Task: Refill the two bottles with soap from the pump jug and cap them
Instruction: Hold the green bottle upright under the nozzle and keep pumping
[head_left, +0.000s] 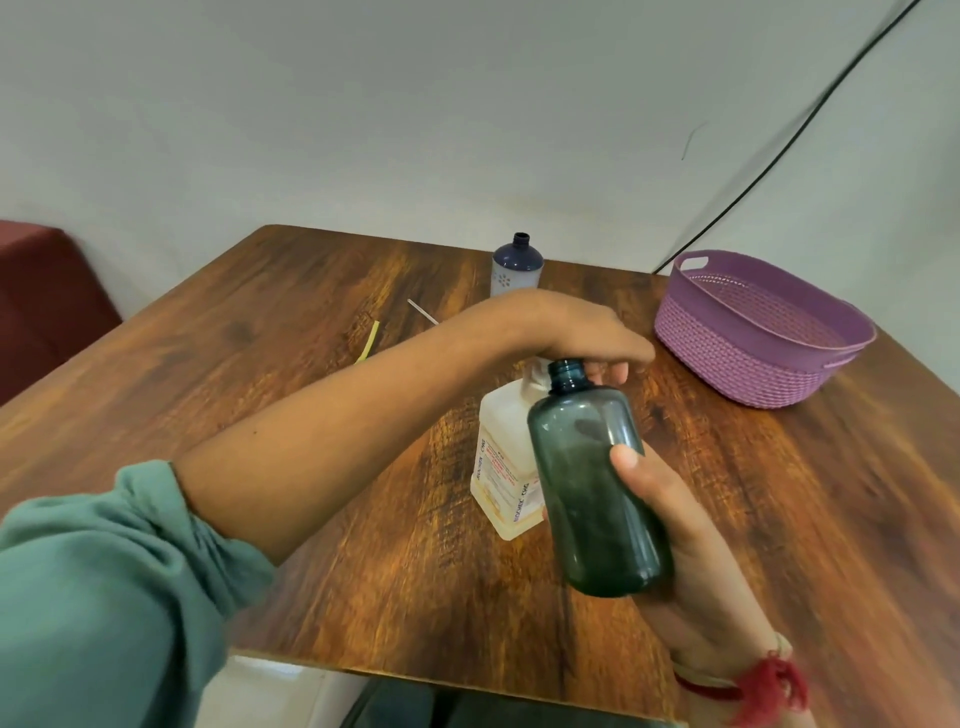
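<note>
Centrally, pump jug (506, 467) stands upright on wooden table (311, 415); used as landmark. Left hand (582, 332) lies palm-down over the jug's pump head, fingers together and curled over it; whether they press cannot be told. Right hand (670, 525) holds a smoky teal bottle (597, 488) just right of the jug, thumb across the front, other fingers wrapped behind. Bottle uncapped, tilted, its open neck up against the pump top under the left hand. Second bottle (517, 265), dark blue top, white patterned body, uncapped, stands upright beyond the jug. Purple woven basket (753, 332) sits right of and beyond the jug. Yellow strip (370, 340) and thin pale stick (422, 312) lie left of and beyond the jug, apart.
</note>
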